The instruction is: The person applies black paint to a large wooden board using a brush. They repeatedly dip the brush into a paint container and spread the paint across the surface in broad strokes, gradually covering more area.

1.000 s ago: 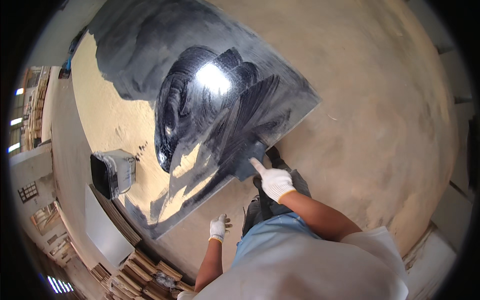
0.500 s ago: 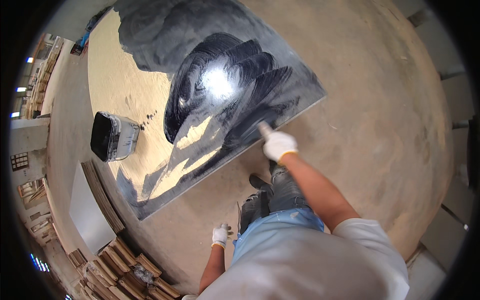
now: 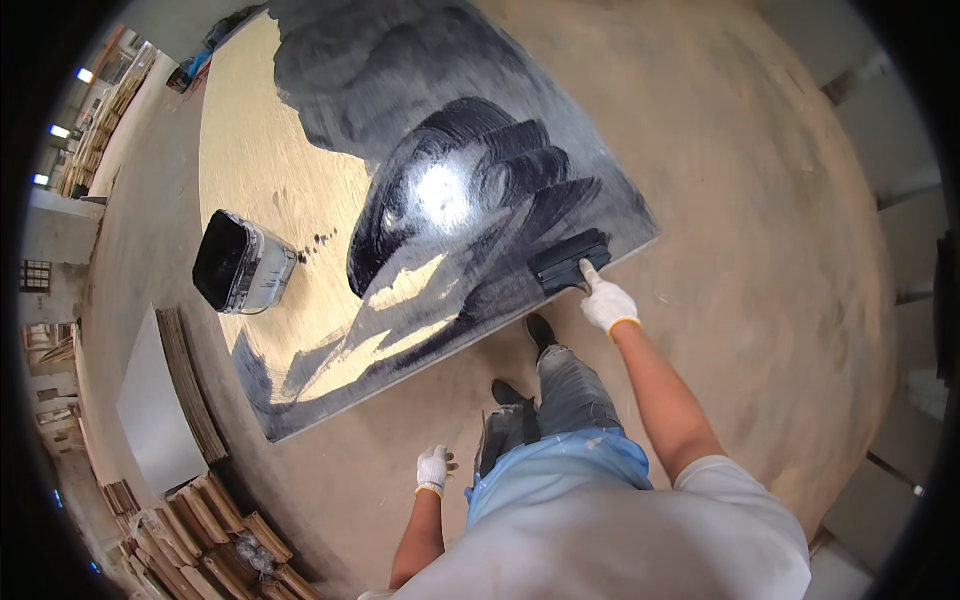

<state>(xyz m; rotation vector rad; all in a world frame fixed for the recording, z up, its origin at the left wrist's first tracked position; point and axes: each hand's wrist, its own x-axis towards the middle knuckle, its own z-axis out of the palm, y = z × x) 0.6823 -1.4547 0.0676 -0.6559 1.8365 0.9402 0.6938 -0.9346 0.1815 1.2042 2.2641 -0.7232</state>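
My right hand [image 3: 609, 302], in a white knitted glove, is closed on the handle of a wide, flat spreader [image 3: 570, 262] coated in black. The spreader rests on a large panel [image 3: 265, 170], close to its near edge toward the right corner. Wet black coating [image 3: 440, 145] lies over much of the panel in curved streaks, with yellowish bare surface showing at the left. My left hand [image 3: 434, 469], also gloved, hangs low beside my leg, holding nothing, its fingers loosely bent and apart.
A square bucket [image 3: 268, 272] with a black inside stands on the panel's left part. On the floor at the left are a stack of sheets with a grey top [image 3: 165, 410] and piled brown boards [image 3: 205, 520]. Concrete floor [image 3: 760, 250] extends to the right.
My right hand has swept the spreader rightward along the panel's near edge, toward the corner. The left hand still hangs at my side. The view has shifted slightly.
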